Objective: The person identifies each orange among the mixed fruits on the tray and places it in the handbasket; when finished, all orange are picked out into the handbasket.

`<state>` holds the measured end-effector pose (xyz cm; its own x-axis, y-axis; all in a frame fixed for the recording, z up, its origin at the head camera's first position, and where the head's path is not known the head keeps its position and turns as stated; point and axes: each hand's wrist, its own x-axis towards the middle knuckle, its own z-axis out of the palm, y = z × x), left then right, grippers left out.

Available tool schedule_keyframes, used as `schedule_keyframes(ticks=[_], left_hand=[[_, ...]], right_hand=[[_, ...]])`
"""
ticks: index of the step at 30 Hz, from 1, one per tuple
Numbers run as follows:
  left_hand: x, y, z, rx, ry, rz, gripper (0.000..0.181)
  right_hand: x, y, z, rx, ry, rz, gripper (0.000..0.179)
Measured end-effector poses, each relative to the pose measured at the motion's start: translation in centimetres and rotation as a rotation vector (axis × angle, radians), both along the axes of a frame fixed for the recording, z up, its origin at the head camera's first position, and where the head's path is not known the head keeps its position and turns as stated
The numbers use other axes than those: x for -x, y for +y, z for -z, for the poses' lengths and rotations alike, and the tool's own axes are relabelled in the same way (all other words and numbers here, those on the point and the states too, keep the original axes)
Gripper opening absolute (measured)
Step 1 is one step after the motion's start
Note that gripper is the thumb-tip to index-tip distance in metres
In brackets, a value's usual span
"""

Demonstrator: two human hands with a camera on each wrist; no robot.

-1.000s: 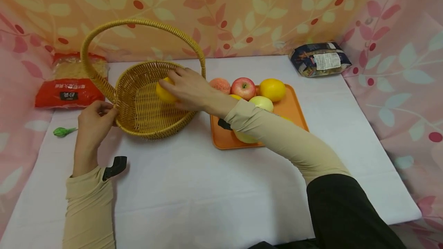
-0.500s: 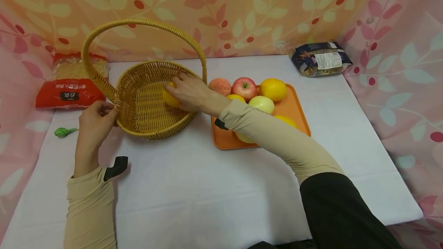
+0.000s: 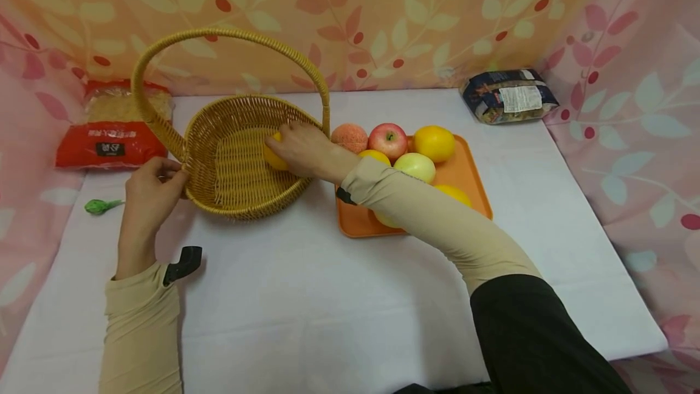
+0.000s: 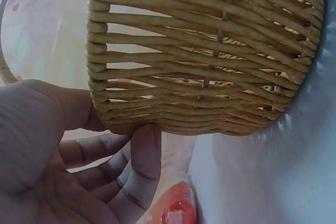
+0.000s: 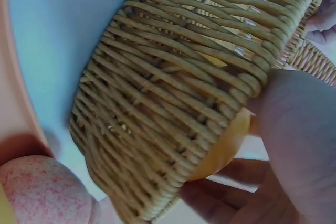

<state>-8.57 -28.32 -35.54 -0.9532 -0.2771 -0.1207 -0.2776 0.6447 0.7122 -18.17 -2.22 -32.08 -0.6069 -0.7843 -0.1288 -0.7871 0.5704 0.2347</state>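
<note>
Yellow-orange fruit is in the wicker basket, over by the right-hand wall, with the right hand curled around it, can't really tell if it's touching the bottom. Left hand is pinching the basket's rim at the left end, and the basket's sitting towards the table's back edge. Just right of it there's an orange tray, peach at the back left corner, red apple along the back edge.
</note>
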Motion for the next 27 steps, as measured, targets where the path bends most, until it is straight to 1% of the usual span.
schedule_keyframes(ticks=[4, 9, 16, 21, 27], left_hand=[[-0.01, 0.09, -0.18, -0.002, -0.006, -0.003, 0.042], [-0.04, -0.02, -0.06, 0.009, -0.016, 0.000, 0.043], [-0.06, -0.03, 0.04, 0.002, -0.020, -0.005, 0.044], [-0.02, 0.01, -0.02, 0.000, -0.024, -0.018, 0.044], [0.03, 0.04, 0.03, -0.013, -0.027, -0.008, 0.044]], right_hand=[[0.11, -0.07, -0.40, 0.000, -0.019, 0.028, 0.041], [0.27, 0.04, -0.63, -0.007, -0.004, 0.043, 0.038], [0.31, 0.22, -0.61, -0.010, 0.008, 0.042, 0.040], [0.40, 0.24, -0.53, 0.003, 0.011, 0.037, 0.035], [0.43, 0.27, -0.52, 0.010, 0.001, 0.047, 0.036]])
